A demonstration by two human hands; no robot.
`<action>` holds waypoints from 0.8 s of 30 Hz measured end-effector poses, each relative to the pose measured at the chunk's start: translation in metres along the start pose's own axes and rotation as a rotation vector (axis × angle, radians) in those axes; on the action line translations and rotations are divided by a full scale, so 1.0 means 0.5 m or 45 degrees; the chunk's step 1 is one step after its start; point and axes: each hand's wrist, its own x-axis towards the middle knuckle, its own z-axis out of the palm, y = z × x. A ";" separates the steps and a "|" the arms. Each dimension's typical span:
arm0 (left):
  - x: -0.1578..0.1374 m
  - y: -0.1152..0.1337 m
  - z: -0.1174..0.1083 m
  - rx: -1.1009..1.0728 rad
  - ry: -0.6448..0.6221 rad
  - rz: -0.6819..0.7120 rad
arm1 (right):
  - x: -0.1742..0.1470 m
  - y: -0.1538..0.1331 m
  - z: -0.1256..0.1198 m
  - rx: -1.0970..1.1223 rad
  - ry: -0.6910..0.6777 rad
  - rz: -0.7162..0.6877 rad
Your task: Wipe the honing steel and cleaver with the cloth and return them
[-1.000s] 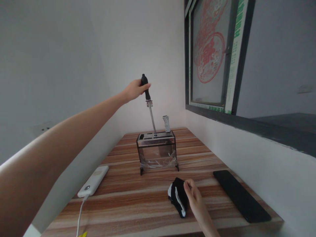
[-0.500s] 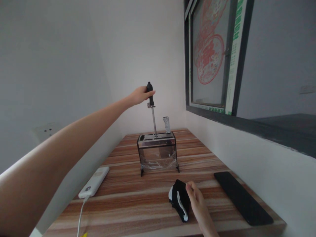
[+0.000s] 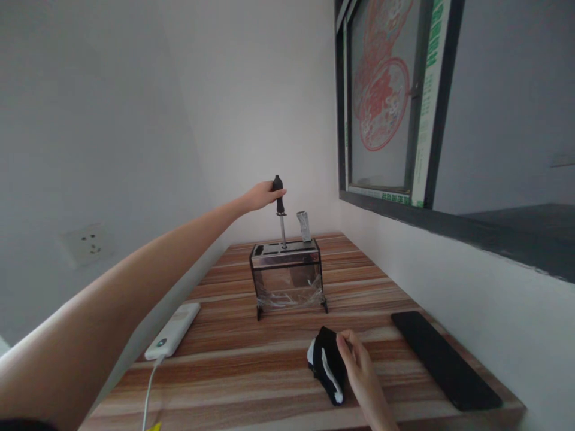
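Observation:
My left hand [image 3: 265,194], at the end of an outstretched arm, is closed round the black handle of a honing steel [image 3: 281,224]. The steel's grey rod stands nearly upright, its lower end in a slot on top of the knife block [image 3: 287,257]. Clear sides and black legs make up this block, with crinkled clear film round its lower part. A silvery wrapped handle [image 3: 304,226] sticks up from its right end. Near the front, my right hand [image 3: 362,371] has its fingers pinched at the edge of a folded black-and-white item [image 3: 327,365], whose kind I cannot make out.
A white power bank [image 3: 174,332] with a white cable lies on the left of the wood-grained table [image 3: 242,377]. At the right lies a flat black slab [image 3: 442,359]. Walls border both sides, with a dark-framed window [image 3: 381,96] at right and a socket [image 3: 92,242] at left.
My left hand has moved down with the honing steel, so less of the rod shows above the block. My right hand and the black-and-white item have stayed put.

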 end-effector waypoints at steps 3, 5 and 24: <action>-0.011 -0.016 0.017 -0.011 -0.006 -0.015 | 0.001 0.003 0.001 -0.005 0.009 -0.014; -0.020 -0.024 0.028 -0.015 -0.013 -0.025 | 0.000 0.004 0.001 -0.004 0.009 -0.021; -0.067 -0.051 0.120 0.102 0.024 -0.153 | -0.005 0.014 0.000 0.065 0.012 0.001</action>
